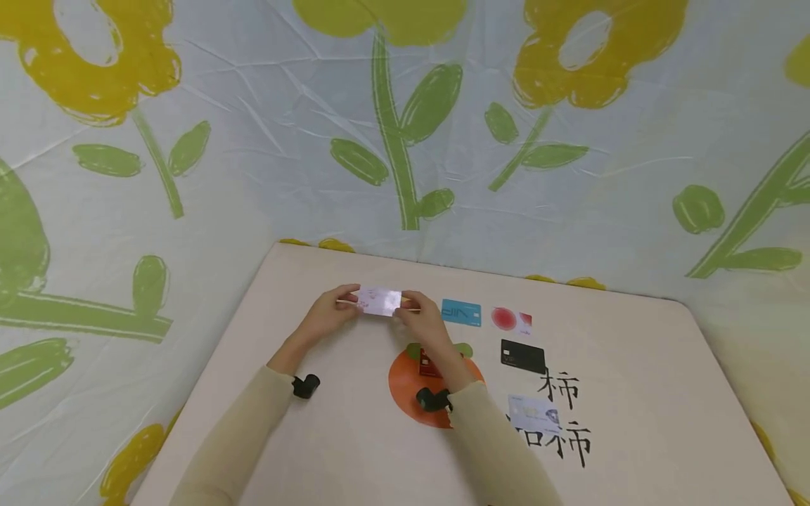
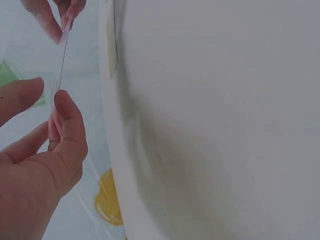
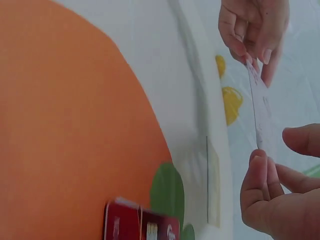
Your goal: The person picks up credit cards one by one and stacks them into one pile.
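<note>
Because the left hand and right hand pinch only the two ends of the white pink-printed card, raised over the far part of the desk, an uneven squeeze could bow it or spring it loose. The right forearm, passing over a red card, might nudge that if it dips. From the one held card lie one blue VIP card and one red-circle card at 3 o'clock, one black VIP card and one silvery card towards 4, and red near 5, whether single or doubled unclear.
</note>
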